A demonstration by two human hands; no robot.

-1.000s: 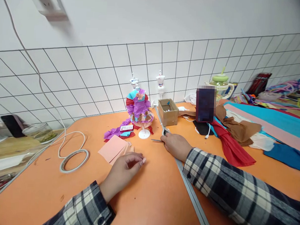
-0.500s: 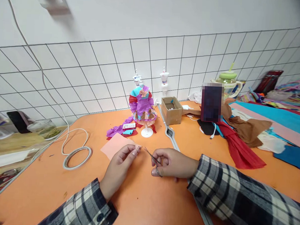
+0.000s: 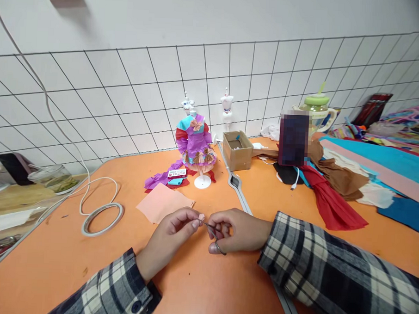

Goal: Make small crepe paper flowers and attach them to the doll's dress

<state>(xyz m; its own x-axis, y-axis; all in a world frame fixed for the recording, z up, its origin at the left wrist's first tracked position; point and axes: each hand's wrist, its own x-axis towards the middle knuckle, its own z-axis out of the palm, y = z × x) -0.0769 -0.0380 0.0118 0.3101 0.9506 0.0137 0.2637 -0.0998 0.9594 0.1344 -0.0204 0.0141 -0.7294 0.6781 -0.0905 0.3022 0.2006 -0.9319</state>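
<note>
Between thumb and fingertips, my left hand (image 3: 174,234) pinches a small folded piece of pink paper (image 3: 201,217). My right hand (image 3: 239,231) has its fingers through the handles of small metal scissors (image 3: 213,232), whose blades point left and meet the pink piece at my left fingertips. A flat pink crepe paper sheet (image 3: 164,202) lies on the table just behind my left hand. Farther back stands a miniature dress form wearing a purple, blue and red paper dress (image 3: 196,145) on a round white base (image 3: 202,181).
An open cardboard box (image 3: 237,153) stands right of the dress. A tape roll (image 3: 102,219) lies at the left by a white cable. On the right are a blurred-out phone-like device (image 3: 293,138), red paper (image 3: 332,199), brown paper (image 3: 347,179) and a green-lidded jug (image 3: 315,108).
My right hand has picked up the scissors from the table's metal seam and brought them to my left hand. The blades have closed in on the pink piece.
</note>
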